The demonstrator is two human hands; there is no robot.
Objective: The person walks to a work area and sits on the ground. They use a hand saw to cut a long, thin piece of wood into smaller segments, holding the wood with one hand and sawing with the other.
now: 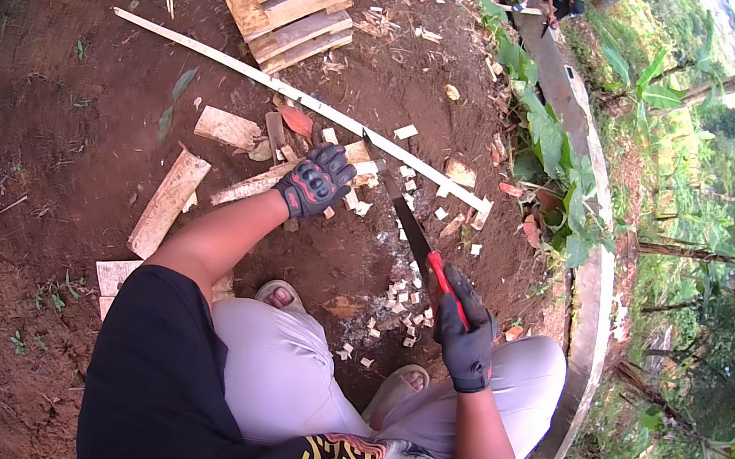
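While the left hand [316, 182] in its black and red glove presses flat on a thin wooden strip [285, 175] lying on the bare soil, the right hand [464, 334], gloved in black, is closed around the red handle of a handsaw [414, 236] whose dark blade slants up toward the strip's end. Sawing here would go best, I judge, with the holding hand kept well back from the blade and the strokes long and light. Pale, rough-cut wood blocks [403, 299] lie scattered near the feet, and a long slim batten [310, 105] runs across the reddish, crumbly ground [50, 125], with a small pallet [288, 13] of raw planks beyond.
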